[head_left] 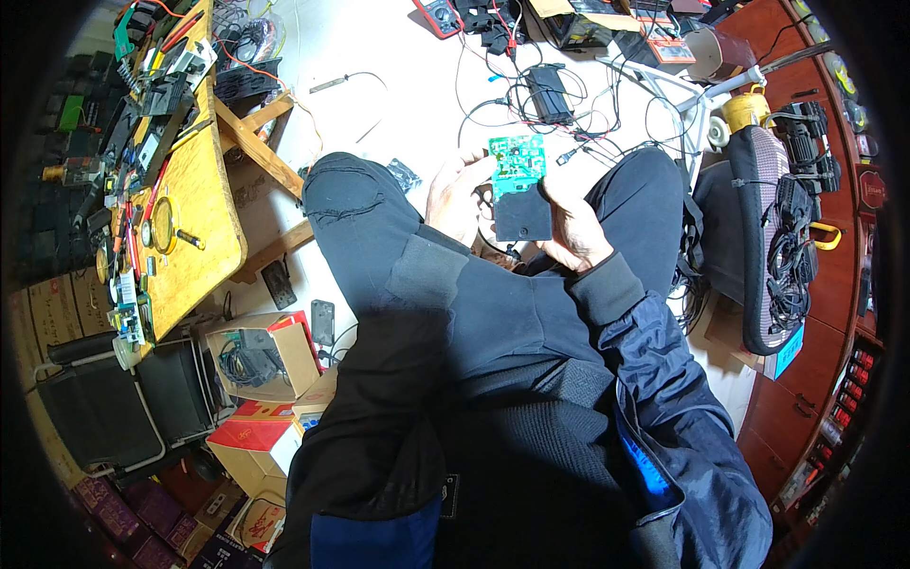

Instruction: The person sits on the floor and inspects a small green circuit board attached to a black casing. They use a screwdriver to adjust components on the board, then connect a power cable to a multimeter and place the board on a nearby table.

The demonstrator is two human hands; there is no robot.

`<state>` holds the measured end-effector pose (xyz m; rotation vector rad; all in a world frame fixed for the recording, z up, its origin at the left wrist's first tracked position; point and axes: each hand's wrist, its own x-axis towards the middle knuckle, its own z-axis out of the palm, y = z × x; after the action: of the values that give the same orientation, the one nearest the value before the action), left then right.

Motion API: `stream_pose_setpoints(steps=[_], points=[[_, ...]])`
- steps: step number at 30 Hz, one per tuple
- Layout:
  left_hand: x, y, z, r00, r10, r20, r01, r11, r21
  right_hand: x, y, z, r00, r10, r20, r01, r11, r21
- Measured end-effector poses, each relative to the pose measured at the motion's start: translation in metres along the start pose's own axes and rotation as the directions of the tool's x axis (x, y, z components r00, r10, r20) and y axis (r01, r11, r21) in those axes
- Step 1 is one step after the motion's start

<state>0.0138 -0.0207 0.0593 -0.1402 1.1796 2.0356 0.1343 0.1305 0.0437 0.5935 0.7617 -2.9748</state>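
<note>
Between my knees I hold a green circuit board [518, 159] with a flat black plastic piece [522, 217] covering its near half. My right hand [575, 228] grips the right edge of the black piece, its thumb lying along the side. On the other side, my left hand [457, 197] is closed at the board's left edge, some of its fingers hidden behind it. A dark cable [512, 252] shows just under the black piece; where it joins cannot be made out.
Ahead on the white floor lie a black power adapter [548, 93] among tangled cables and a red multimeter [437, 17]. A cluttered yellow workbench [204, 228] stands at left, with open cardboard boxes [256, 438] nearby. At right is a chair seat [758, 237] heaped with cables.
</note>
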Motion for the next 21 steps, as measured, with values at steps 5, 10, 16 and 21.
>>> stream_pose_setpoints(steps=[5, 10, 16, 21], points=[[-0.001, 0.003, 0.007, 1.000, -0.002, -0.004, 0.002, 1.000, 0.019, 0.003, 0.003, -0.006, 0.999, -0.001, -0.052, 0.000, 1.000, -0.027], [-0.003, 0.002, 0.009, 0.999, -0.015, -0.043, 0.015, 1.000, -0.001, 0.005, 0.005, -0.004, 0.999, -0.043, -0.033, 0.041, 0.998, -0.045], [-0.002, 0.004, 0.003, 0.998, -0.053, -0.024, 0.053, 0.998, -0.028, -0.003, -0.001, 0.010, 0.998, -0.061, -0.027, 0.060, 0.998, -0.034], [0.000, 0.000, 0.001, 1.000, 0.025, 0.001, -0.025, 0.993, 0.111, -0.002, -0.001, 0.010, 0.997, -0.046, -0.057, 0.045, 0.999, -0.013]])
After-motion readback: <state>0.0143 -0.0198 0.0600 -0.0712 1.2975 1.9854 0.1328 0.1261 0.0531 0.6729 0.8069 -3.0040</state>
